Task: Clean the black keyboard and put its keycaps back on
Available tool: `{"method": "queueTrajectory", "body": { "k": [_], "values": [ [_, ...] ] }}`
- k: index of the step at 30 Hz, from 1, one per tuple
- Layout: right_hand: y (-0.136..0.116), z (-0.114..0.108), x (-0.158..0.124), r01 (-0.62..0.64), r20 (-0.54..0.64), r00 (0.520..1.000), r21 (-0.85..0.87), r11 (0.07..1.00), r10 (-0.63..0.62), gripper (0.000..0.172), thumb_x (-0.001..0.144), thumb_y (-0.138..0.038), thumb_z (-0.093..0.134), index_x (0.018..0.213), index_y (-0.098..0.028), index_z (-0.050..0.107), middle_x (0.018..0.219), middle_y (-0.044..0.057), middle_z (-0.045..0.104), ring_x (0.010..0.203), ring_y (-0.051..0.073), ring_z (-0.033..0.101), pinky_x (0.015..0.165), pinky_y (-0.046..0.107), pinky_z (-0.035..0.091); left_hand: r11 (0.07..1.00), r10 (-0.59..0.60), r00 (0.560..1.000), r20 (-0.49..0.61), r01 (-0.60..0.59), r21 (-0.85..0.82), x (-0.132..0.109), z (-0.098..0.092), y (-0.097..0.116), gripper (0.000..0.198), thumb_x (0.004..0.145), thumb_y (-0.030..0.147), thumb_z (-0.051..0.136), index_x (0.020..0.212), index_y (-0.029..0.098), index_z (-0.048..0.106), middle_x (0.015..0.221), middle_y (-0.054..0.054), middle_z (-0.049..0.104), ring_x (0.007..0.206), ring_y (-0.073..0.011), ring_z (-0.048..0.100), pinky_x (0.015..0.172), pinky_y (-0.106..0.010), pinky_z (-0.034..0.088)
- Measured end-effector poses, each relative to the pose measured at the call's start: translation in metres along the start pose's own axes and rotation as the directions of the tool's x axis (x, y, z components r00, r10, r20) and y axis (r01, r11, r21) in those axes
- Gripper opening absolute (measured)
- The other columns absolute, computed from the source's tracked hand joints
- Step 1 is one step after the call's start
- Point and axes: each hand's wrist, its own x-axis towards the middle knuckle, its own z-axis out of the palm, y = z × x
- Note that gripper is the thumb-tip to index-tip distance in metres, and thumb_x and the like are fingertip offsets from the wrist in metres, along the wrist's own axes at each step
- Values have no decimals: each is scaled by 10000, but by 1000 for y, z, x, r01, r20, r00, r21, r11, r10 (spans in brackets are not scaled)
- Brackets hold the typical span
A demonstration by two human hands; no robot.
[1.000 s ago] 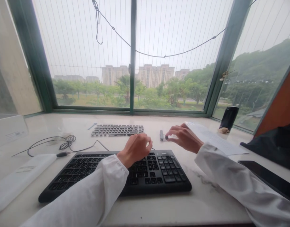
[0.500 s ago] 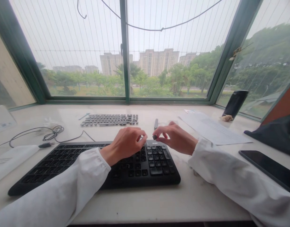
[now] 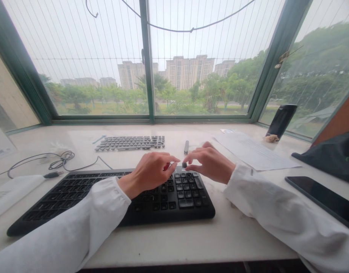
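Note:
My right hand (image 3: 208, 165) pinches a small black keycap (image 3: 184, 165) between thumb and fingertips, just above the top edge of a black keyboard (image 3: 180, 195). My left hand (image 3: 151, 174) hovers over the keyboard with curved fingers close to that keycap, holding nothing visible. Behind the keyboard, rows of loose black keycaps (image 3: 129, 143) lie on the pale marble-like desk (image 3: 191, 242). A short dark stick (image 3: 186, 147) stands out on the desk just beyond my right fingers.
A printed paper sheet (image 3: 254, 153) lies to the right, with a black phone (image 3: 319, 197) nearer and a black cup (image 3: 281, 121) by the window. A thin black cable (image 3: 60, 159) and a white pad (image 3: 15, 191) lie left.
My right hand has carried the keycap down onto the keyboard's top edge. My left hand has moved closer to it. The view has shifted slightly.

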Motion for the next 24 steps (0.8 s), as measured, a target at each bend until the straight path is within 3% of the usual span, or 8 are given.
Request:
{"method": "queueTrajectory", "body": {
  "k": [18,24],
  "values": [
    [4,-5,0,22,18,1000,-42,999,-21,117,836,-348,708,903,-267,759,816,-8,740,780,140,634,816,321,271,992,110,992,63,-113,53,-3,-1,1,273,928,286,492,1077,330,717,806,32,708,631,-109,590,587,-237,359],
    [2,-10,1,1,77,997,29,1000,-3,102,833,-336,712,881,-267,770,806,-5,743,763,132,631,826,318,272,989,135,989,52,-138,52,-3,1,-1,288,928,280,487,1111,330,704,834,28,716,640,-116,601,579,-240,353]
  ]
}}
